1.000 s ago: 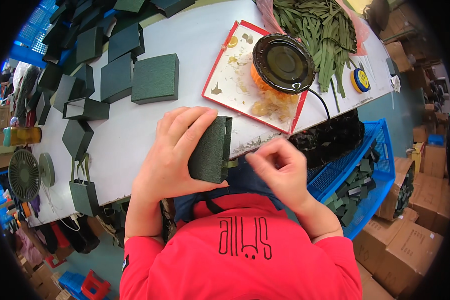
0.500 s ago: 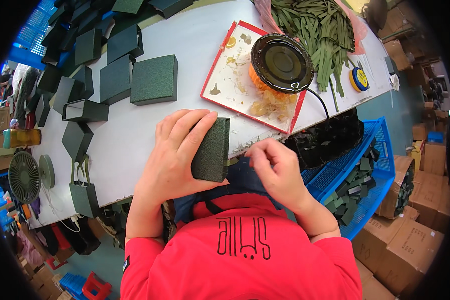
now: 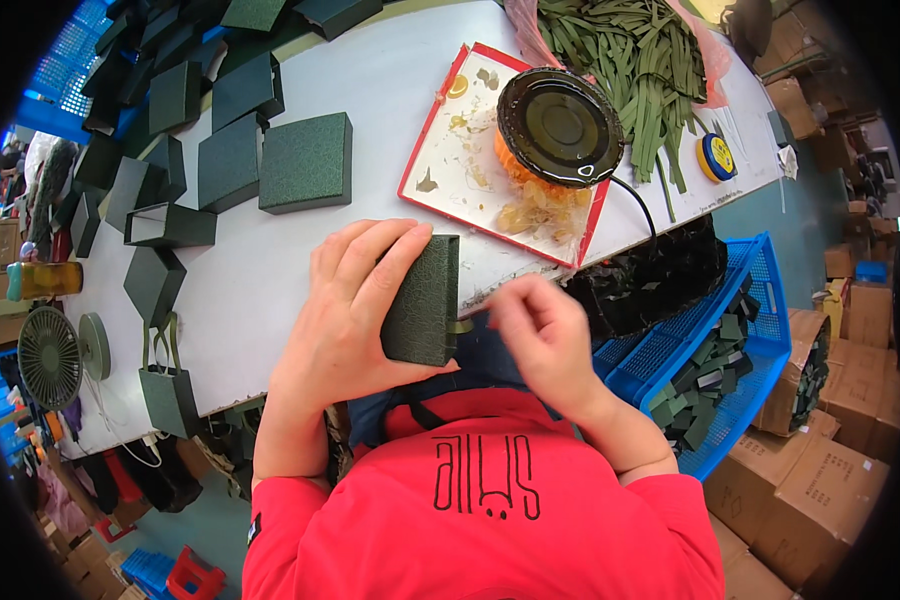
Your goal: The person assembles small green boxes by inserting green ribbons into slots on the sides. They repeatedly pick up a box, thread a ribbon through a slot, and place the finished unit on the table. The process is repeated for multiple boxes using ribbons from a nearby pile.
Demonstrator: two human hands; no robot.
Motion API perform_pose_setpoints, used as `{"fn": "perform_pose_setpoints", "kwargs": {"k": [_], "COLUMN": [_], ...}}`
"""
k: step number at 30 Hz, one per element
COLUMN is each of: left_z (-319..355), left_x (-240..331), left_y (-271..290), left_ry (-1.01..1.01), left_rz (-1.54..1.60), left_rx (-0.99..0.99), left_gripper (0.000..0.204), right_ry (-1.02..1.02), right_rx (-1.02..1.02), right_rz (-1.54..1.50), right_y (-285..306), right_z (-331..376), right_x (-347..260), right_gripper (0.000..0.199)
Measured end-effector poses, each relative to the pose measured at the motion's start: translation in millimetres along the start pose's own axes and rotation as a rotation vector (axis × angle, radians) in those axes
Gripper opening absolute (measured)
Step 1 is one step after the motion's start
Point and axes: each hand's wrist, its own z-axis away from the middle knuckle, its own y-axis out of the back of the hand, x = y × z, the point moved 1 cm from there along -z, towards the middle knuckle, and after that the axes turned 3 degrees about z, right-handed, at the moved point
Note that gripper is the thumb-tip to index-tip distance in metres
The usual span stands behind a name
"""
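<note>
A red-rimmed tray [image 3: 440,170] carrying a round black pot [image 3: 558,125] is sitting just beyond the hands; more green boxes [image 3: 305,162] are lying to the left. The left hand [image 3: 355,300] is gripping a dark green textured box [image 3: 422,300] at the table edge [image 3: 240,390]. The right hand [image 3: 542,335] is pinching a small tab [image 3: 460,326] at the box's side.

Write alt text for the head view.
A left hand grips a dark green box at a white table's edge; the right hand pinches a small tab at its side. More green boxes lie behind.
</note>
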Motion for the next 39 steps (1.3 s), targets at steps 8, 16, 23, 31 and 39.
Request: {"fn": "perform_pose_setpoints", "kwargs": {"k": [8,16,23,31,39], "left_z": [6,-4,17,30,21], "left_x": [-7,10,0,-10,-1], "left_y": [1,-1,4,4,3], "left_ry": [0.013,-0.111,-0.037,0.045,0.068], "left_rz": [0.012,0.180,0.119,0.088,0.117], "left_rx": [0.095,0.064,-0.037,-0.049,-0.058], "left_gripper": [0.108,0.103,0.117,0.118,0.108], "right_ry": [-0.129,-0.513,-0.346,-0.154,-0.034], "right_rx": [-0.129,-0.582,0.137,0.302,0.243], "right_rz": [0.034,-0.858,-1.166,-1.125,-0.774], "right_y": [59,5,37,55,61], "right_z": [16,29,10,-8,-39], "right_x": [11,12,20,13,15], "right_gripper": [0.012,0.046,0.030,0.025,0.023]}}
